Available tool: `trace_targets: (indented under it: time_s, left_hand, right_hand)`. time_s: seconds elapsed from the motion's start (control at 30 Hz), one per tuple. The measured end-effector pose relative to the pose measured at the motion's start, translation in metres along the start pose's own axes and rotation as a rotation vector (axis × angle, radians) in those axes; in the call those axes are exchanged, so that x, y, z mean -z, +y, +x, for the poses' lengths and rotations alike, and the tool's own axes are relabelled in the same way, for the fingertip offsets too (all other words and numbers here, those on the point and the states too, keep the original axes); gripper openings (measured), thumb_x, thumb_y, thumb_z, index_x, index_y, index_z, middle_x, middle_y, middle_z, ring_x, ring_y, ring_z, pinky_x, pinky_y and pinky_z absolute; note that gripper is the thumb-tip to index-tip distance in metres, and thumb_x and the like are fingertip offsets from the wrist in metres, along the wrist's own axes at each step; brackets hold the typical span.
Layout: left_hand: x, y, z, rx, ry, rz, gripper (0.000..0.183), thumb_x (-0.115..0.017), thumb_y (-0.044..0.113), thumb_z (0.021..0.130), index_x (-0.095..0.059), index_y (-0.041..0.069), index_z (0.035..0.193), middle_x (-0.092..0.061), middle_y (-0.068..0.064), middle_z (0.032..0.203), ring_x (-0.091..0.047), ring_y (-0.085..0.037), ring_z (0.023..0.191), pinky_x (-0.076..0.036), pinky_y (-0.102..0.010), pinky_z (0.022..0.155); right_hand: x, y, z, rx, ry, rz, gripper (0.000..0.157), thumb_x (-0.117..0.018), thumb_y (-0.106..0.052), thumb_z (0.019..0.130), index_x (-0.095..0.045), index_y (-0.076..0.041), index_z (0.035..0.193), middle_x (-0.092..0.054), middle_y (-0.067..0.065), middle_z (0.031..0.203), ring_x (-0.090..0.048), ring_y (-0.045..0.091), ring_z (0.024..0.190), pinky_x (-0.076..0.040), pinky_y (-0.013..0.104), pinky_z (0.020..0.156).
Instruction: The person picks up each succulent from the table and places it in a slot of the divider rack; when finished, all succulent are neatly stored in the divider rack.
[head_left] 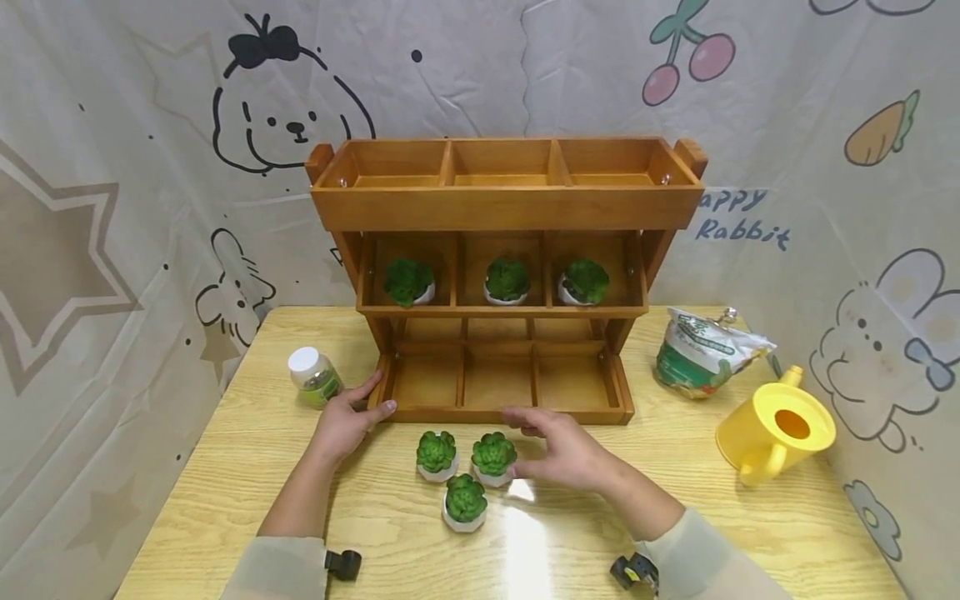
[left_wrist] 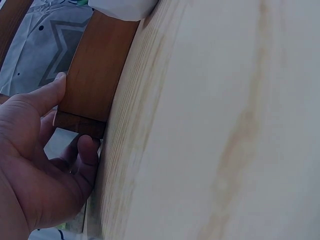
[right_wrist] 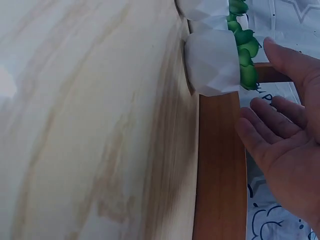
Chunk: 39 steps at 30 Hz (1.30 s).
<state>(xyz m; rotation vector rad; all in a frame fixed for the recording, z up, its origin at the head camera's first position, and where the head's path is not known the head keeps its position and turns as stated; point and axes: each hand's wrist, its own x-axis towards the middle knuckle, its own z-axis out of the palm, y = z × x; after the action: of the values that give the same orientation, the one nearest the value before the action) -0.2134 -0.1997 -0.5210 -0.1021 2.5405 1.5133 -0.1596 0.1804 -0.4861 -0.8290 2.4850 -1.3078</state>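
A three-tier wooden shelf [head_left: 506,208] with divided compartments stands at the back of the table. My left hand [head_left: 347,423] grips the front left corner of its lowest tier, thumb against the front board [left_wrist: 100,75] and other fingers round the end. Three small green succulents in white faceted pots stand before the shelf: a left one [head_left: 437,454], a right one [head_left: 492,458] and a front one [head_left: 465,502]. Beside the right plant is my right hand [head_left: 566,450], fingers extended and spread from the thumb, which comes right at the pot. In the right wrist view the palm [right_wrist: 295,155] holds nothing.
Three more potted succulents, one being the middle plant [head_left: 507,279], sit in the second tier's compartments. A white-capped jar [head_left: 317,377] stands left of the shelf. To the right are a green and white bag [head_left: 701,354] and a yellow watering can [head_left: 772,429]. Printed cloth hangs behind.
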Motion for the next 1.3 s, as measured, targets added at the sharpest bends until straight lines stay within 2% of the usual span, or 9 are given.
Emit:
trace_targets:
  time_s: [0.17,0.4,0.7,1.03,1.3]
  left_hand:
    - [0.000,-0.001,0.001,0.001,0.001,0.002,0.075,-0.079,0.041,0.093,-0.046,0.024,0.158,-0.032,-0.017,0.166,-0.018,-0.041,0.155,-0.018,-0.058,0.124]
    - [0.000,-0.001,0.000,0.004,-0.001,0.003,0.076,-0.079,0.042,0.093,-0.045,0.024,0.159,-0.031,-0.018,0.166,-0.017,-0.041,0.155,-0.018,-0.058,0.124]
    - [0.001,0.000,0.000,0.008,-0.004,0.010,0.078,-0.079,0.047,0.092,-0.045,0.025,0.159,-0.030,-0.018,0.167,-0.017,-0.043,0.155,-0.018,-0.059,0.124]
    - [0.000,-0.002,0.002,-0.006,-0.017,-0.023,0.075,-0.079,0.038,0.094,-0.045,0.023,0.159,-0.035,-0.009,0.166,-0.020,-0.039,0.155,-0.020,-0.057,0.124]
    - [0.001,-0.002,0.001,-0.005,-0.022,-0.026,0.078,-0.080,0.043,0.092,-0.045,0.025,0.158,-0.035,-0.010,0.166,-0.021,-0.039,0.155,-0.022,-0.057,0.123]
  right_hand:
    - [-0.005,0.003,0.002,-0.017,-0.031,-0.009,0.085,-0.092,-0.021,0.079,-0.051,-0.005,0.151,-0.055,0.005,0.152,-0.058,0.027,0.132,-0.046,0.043,0.111]
    - [-0.010,0.005,0.006,-0.077,-0.074,-0.066,0.090,-0.093,-0.032,0.078,-0.050,-0.012,0.154,-0.054,0.005,0.153,-0.058,0.034,0.131,-0.045,0.047,0.112]
    - [-0.014,0.008,0.012,-0.079,-0.108,-0.108,0.093,-0.096,-0.033,0.074,-0.052,-0.011,0.153,-0.058,0.005,0.149,-0.056,0.030,0.134,-0.042,0.051,0.114]
    - [-0.017,0.013,0.019,-0.103,-0.150,-0.182,0.090,-0.095,-0.035,0.073,-0.055,-0.015,0.151,-0.060,0.002,0.145,-0.057,0.021,0.130,-0.042,0.045,0.115]
    - [-0.016,0.012,0.020,-0.080,-0.153,-0.149,0.080,-0.096,-0.030,0.075,-0.059,-0.013,0.144,-0.066,-0.001,0.135,-0.062,0.016,0.120,-0.047,0.042,0.109]
